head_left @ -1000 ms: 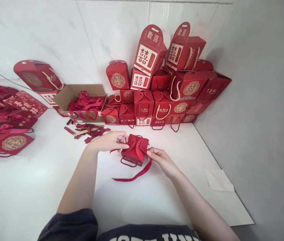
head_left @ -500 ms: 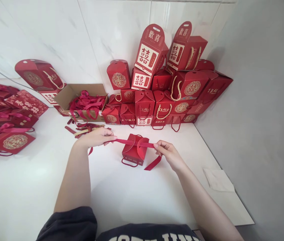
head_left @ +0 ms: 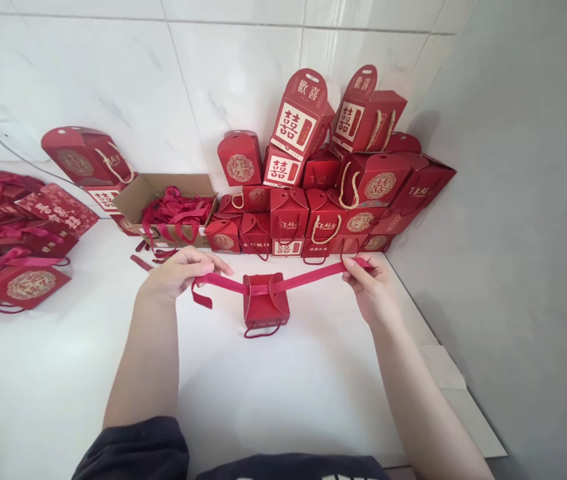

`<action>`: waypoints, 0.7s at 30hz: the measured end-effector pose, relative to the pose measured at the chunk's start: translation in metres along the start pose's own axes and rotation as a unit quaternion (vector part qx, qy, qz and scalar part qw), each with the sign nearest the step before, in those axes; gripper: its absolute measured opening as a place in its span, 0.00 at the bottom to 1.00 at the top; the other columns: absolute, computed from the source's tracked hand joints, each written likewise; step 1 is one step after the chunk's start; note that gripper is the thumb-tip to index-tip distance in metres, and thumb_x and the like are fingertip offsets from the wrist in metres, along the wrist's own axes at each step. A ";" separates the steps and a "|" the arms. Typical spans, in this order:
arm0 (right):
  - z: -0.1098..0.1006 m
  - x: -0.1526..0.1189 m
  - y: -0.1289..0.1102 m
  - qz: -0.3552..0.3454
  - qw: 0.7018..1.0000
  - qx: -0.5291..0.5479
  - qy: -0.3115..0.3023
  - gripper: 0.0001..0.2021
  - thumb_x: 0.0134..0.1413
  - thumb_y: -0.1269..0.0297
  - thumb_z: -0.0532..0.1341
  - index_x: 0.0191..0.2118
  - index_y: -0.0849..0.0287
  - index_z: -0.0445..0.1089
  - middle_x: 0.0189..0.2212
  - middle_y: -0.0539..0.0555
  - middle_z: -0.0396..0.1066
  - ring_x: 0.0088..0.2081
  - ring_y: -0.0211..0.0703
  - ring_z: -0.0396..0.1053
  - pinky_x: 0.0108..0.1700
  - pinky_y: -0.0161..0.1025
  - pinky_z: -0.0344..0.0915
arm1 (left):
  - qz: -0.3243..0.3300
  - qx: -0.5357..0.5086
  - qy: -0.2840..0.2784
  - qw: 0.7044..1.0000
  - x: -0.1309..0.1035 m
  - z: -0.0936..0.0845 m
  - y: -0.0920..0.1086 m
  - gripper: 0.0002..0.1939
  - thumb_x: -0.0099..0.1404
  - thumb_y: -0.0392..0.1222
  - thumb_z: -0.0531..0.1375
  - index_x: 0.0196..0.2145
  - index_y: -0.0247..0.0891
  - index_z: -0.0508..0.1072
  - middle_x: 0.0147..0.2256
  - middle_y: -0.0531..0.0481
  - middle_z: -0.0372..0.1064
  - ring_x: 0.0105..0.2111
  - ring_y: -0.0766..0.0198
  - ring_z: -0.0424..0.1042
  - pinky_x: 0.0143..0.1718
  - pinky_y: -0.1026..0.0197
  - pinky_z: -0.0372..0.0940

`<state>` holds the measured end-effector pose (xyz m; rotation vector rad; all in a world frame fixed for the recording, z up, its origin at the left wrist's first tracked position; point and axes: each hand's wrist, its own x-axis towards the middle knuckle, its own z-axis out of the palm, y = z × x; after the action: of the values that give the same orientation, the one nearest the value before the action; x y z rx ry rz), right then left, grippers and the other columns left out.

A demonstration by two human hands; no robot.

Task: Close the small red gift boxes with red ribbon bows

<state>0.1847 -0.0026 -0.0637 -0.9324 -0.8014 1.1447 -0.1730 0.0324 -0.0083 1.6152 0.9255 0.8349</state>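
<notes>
A small red gift box [head_left: 266, 308] with a dark red cord handle stands on the white table. A red ribbon [head_left: 313, 276] passes through its top flaps and stretches out to both sides. On the left, my left hand [head_left: 186, 270] pinches the ribbon, and a short end hangs curled below the fingers. To the right of the box and higher up, my right hand [head_left: 367, 283] grips the other side near its end. Neither hand touches the box.
Stacked red boxes [head_left: 288, 213] line the wall behind. Left of them, a cardboard box [head_left: 163, 235] holds loose ribbons, with dark red strips before it. Ribboned boxes [head_left: 31, 285] sit at far left. A white sheet [head_left: 441, 365] lies at right.
My right hand has moved right and up with its ribbon end, and the ribbon on that side is longer. My left hand has shifted slightly left. The box has tilted or turned a little.
</notes>
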 end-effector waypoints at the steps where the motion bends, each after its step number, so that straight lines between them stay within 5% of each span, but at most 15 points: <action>1: 0.003 0.003 -0.004 -0.006 1.000 0.029 0.006 0.13 0.41 0.63 0.73 0.29 0.58 0.68 0.23 0.44 0.66 0.24 0.30 0.62 0.31 0.31 0.62 | 0.029 -0.023 -0.033 0.999 0.003 0.004 0.001 0.20 0.54 0.50 0.66 0.13 0.35 0.72 0.24 0.40 0.75 0.23 0.62 0.67 0.23 0.60 0.62; 4: 0.013 0.010 -0.017 -0.032 0.996 0.088 0.015 0.13 0.39 0.65 0.73 0.30 0.58 0.69 0.22 0.44 0.65 0.24 0.29 0.62 0.30 0.30 0.63 | 0.091 -0.077 -0.103 0.987 0.007 0.020 0.008 0.19 0.57 0.53 0.64 0.17 0.37 0.77 0.23 0.39 0.75 0.27 0.57 0.69 0.30 0.54 0.65; 7: 0.025 0.011 -0.028 -0.066 0.993 0.099 0.020 0.12 0.40 0.64 0.72 0.30 0.57 0.70 0.24 0.44 0.65 0.24 0.29 0.63 0.30 0.30 0.65 | 0.132 -0.093 -0.056 0.985 0.004 0.036 0.022 0.12 0.55 0.50 0.67 0.29 0.39 0.82 0.31 0.39 0.78 0.34 0.51 0.74 0.36 0.49 0.69; 12: 0.056 0.001 -0.042 -0.101 0.994 0.034 -0.006 0.10 0.45 0.58 0.70 0.32 0.56 0.73 0.27 0.48 0.70 0.26 0.32 0.67 0.31 0.34 0.69 | 0.164 -0.100 0.212 0.958 -0.004 0.073 0.053 0.09 0.54 0.45 0.68 0.34 0.44 0.81 0.35 0.48 0.79 0.38 0.54 0.77 0.44 0.50 0.72; 15: 0.077 -0.007 -0.049 -0.112 0.992 -0.017 -0.049 0.10 0.47 0.57 0.69 0.34 0.55 0.75 0.29 0.50 0.74 0.27 0.37 0.72 0.35 0.39 0.72 | 0.171 -0.088 0.327 0.925 -0.003 0.100 0.067 0.14 0.54 0.44 0.69 0.39 0.43 0.76 0.29 0.52 0.78 0.35 0.58 0.79 0.38 0.58 0.74; 21: 0.109 -0.017 -0.054 -0.106 0.981 -0.075 -0.141 0.10 0.50 0.56 0.67 0.33 0.56 0.77 0.28 0.51 0.76 0.30 0.39 0.72 0.37 0.41 0.72 | 0.097 -0.089 0.278 0.952 0.002 0.129 0.069 0.16 0.54 0.44 0.69 0.40 0.38 0.74 0.30 0.49 0.79 0.31 0.59 0.79 0.34 0.61 0.74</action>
<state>0.1041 -0.0058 0.0292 -0.7950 -1.2025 1.0515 -0.0482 -0.0324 0.0324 1.3465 1.0467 1.5173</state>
